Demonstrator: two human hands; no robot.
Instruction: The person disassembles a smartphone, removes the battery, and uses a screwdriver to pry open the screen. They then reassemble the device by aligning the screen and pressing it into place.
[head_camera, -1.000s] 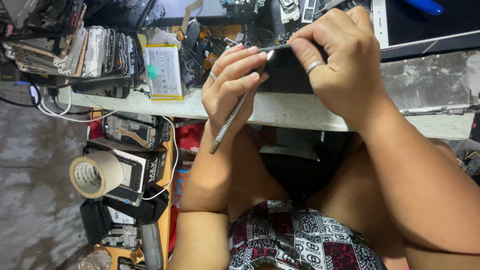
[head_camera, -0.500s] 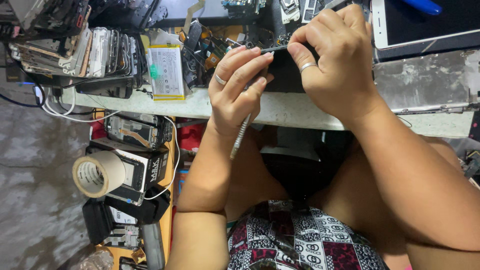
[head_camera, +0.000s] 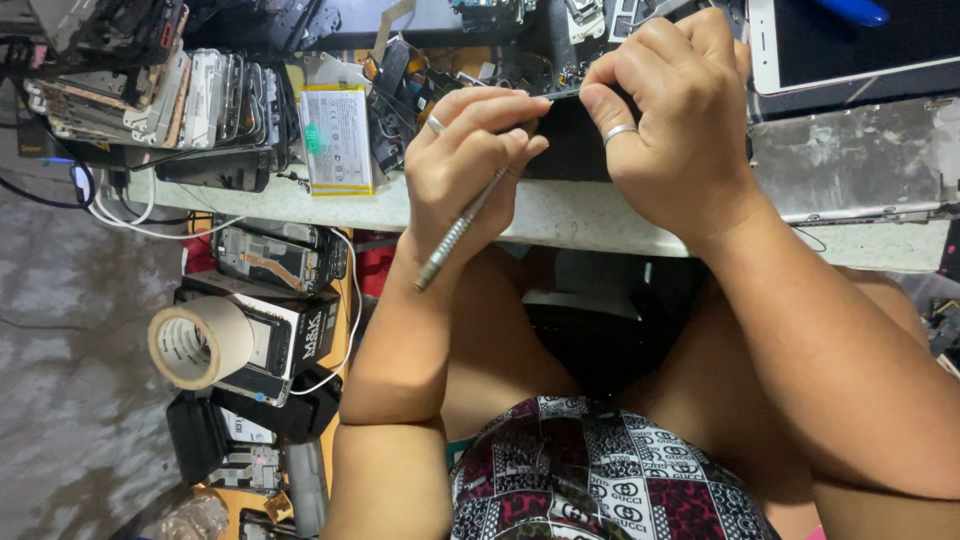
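At the upper centre of the frame, both hands are working on a dark phone (head_camera: 575, 140) propped at the bench (head_camera: 600, 215) edge. The left hand (head_camera: 470, 165) is closing around a thin metal tool (head_camera: 455, 235), pen-fashion, its tip against the phone's upper edge; since a second ago the handle is swinging from a slant toward steeper, and the hand is creeping up the edge. The right hand (head_camera: 680, 120) is still clamping the phone, fingers curled over its top. To my eye the prying at the seam is progressing along it. A battery (head_camera: 335, 140) and a tape roll (head_camera: 195, 340) are sitting at left.
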